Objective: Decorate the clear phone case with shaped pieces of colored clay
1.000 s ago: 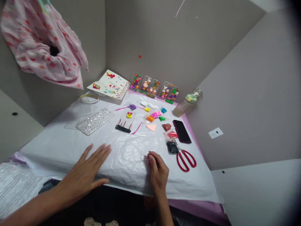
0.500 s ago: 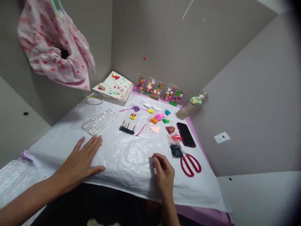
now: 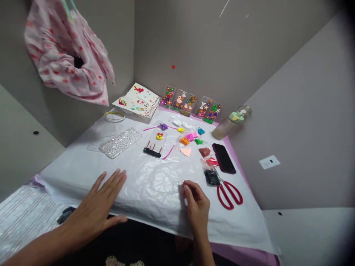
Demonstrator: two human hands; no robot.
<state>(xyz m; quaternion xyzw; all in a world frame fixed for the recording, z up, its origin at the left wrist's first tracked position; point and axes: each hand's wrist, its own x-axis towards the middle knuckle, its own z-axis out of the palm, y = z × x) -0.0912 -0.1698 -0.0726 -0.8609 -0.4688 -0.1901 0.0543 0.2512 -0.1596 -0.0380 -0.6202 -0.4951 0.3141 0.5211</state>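
Note:
My left hand [image 3: 101, 203] lies flat with fingers spread at the front left edge of the white plastic cover [image 3: 155, 207]. My right hand [image 3: 196, 201] rests on the cover at front centre, thumb and index finger pinched; what is between them is too small to tell. Beyond the hands lies a clear phone case [image 3: 163, 143] with a black strip, thin dark red stems and a yellow face with red on top. A magenta strip [image 3: 168, 152] is beside it. Left of it sits a patterned clear case [image 3: 120, 143]. Packets of coloured clay [image 3: 205, 152] lie to the right.
Red-handled scissors [image 3: 229, 194] touch a black clay packet [image 3: 211, 177]. A dark phone [image 3: 224, 158] and a bottle [image 3: 227, 125] stand or lie at the right. Decorated cases [image 3: 181, 101] lean on the back wall beside a notebook [image 3: 140, 101]. Pink cloth [image 3: 69, 62] hangs upper left.
My left hand has moved back towards the near edge, away from the patterned case. My right hand keeps its pinch in nearly the same place. The view has shifted slightly.

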